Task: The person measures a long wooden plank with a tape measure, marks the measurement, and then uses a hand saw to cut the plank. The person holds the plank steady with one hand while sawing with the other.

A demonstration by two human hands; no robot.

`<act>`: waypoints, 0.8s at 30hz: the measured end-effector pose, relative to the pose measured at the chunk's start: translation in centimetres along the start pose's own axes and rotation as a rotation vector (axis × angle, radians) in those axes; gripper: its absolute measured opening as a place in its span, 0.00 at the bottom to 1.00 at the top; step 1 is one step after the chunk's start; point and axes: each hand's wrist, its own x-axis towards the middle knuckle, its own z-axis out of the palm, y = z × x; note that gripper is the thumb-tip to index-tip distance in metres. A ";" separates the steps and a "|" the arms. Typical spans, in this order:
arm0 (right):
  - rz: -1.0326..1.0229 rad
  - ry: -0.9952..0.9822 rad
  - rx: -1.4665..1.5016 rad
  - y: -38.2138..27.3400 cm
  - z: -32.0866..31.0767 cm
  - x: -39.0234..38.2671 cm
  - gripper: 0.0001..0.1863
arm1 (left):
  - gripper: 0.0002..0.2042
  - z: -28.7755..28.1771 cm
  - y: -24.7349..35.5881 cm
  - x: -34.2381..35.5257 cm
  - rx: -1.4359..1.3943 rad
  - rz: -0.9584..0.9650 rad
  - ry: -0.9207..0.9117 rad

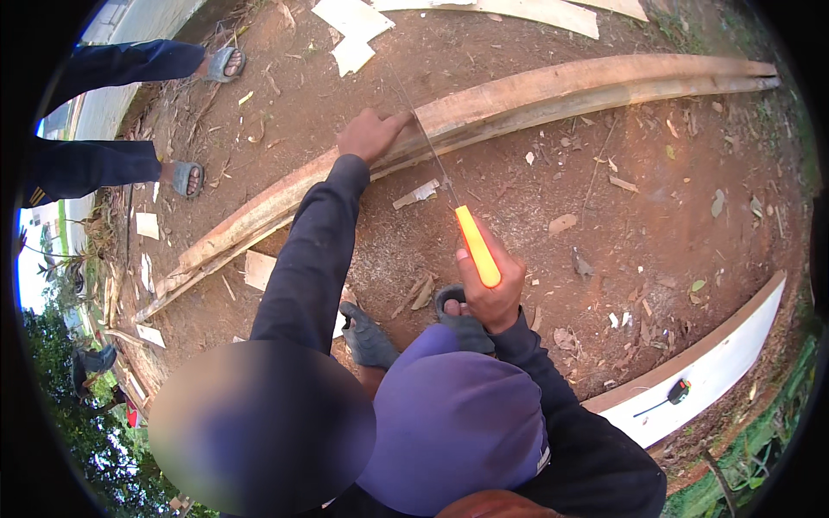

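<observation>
A long wooden beam (535, 91) lies across the ground in front of me, curving in this view from lower left to upper right, with a second length of wood (604, 97) along its near side. My left hand (373, 136) grips the beam's top, its thumb close to the saw blade. In my right hand (496, 281) is a handsaw (477, 246), fingers wrapped round its yellow-orange handle. The thin blade reaches away from me and crosses the beam just right of my left hand. How deep the blade sits in the wood cannot be made out.
Another person's sandalled feet (188, 179) stand at the left. A white-faced board (717, 371) with a tape measure (680, 391) on it lies at lower right. Pale board offcuts (354, 30) lie beyond the beam. Wood scraps and sawdust litter the soil around my sandals (370, 335).
</observation>
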 end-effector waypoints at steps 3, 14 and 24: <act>0.043 0.011 -0.019 -0.6 0.4 0.1 0.25 | 0.31 0.2 0.5 -0.2 0.014 -0.040 0.053; 0.100 0.026 -0.024 -0.9 1.2 0.4 0.26 | 0.29 -0.1 1.7 -1.8 0.041 0.002 0.097; 0.084 0.041 -0.008 -1.0 2.6 1.3 0.26 | 0.28 0.1 1.4 -1.5 0.048 0.042 0.129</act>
